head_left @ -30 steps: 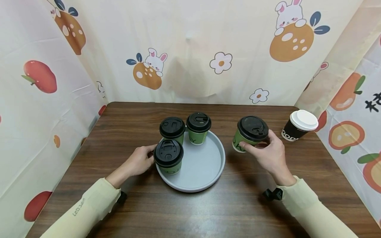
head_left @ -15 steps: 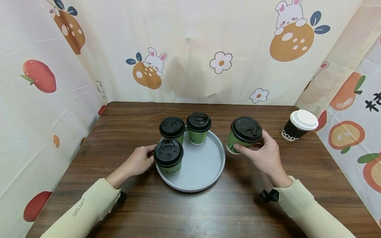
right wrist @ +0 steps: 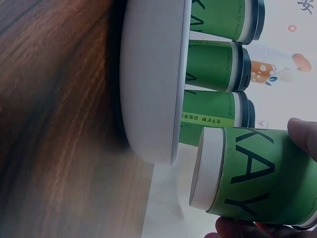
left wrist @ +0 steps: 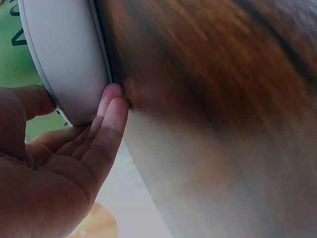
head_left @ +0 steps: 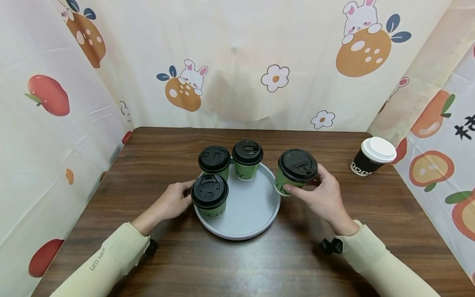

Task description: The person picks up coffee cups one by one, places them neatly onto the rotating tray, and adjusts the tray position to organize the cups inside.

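My right hand [head_left: 320, 197] grips a green paper coffee cup [right wrist: 262, 173] with a black lid, thumb on the near side. The cup is held up at the right rim of a round pale grey tray [head_left: 248, 218], its base in the air in the right wrist view. At the tray's left edge, my left hand [head_left: 173, 201] pinches the rim, with the thumb above and fingertips [left wrist: 115, 111] at the underside. Three similar lidded green cups stand on the tray: a front left cup [head_left: 210, 196], a back left cup [head_left: 215, 161] and a back cup [head_left: 247, 160].
A black paper cup [head_left: 372, 156] with a white lid stands at the table's far right. The brown wooden table [head_left: 237, 272] ends at a printed curtain [head_left: 237, 62] behind, with more curtain on both sides.
My right hand has carried the green cup leftward and slightly nearer, from the right of the tray to its right rim. The left hand, tray and other cups have stayed in place.
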`<action>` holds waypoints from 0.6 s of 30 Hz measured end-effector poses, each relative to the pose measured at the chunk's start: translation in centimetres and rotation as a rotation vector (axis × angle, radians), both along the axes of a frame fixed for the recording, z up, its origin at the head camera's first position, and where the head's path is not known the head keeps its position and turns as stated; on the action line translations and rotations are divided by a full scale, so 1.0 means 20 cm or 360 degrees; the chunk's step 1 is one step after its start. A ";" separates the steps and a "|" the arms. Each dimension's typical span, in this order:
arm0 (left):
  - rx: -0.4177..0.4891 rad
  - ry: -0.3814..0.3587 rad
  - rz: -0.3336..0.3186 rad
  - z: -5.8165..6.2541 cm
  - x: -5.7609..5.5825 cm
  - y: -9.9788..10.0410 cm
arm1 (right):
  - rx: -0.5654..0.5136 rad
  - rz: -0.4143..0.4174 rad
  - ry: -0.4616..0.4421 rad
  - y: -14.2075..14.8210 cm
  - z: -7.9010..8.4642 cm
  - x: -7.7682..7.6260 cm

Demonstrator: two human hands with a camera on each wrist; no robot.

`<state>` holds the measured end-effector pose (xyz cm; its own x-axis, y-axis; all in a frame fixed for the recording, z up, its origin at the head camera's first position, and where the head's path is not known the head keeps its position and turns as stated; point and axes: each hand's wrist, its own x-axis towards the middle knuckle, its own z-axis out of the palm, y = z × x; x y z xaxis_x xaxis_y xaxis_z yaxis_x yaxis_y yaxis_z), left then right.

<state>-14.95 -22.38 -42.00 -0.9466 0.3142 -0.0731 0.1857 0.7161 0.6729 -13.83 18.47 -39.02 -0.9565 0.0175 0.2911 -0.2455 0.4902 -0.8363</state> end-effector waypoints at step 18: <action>0.0015 -0.0018 0.0009 -0.01 0.00 0.00 | -0.0025 0.0150 -0.0036 -0.07 -0.01 0.02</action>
<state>-15.01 -22.46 -42.14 -0.9474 0.3095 -0.0810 0.1739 0.7109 0.6815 -13.43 17.04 -39.30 -0.9604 -0.0688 0.2700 -0.2712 0.4526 -0.8495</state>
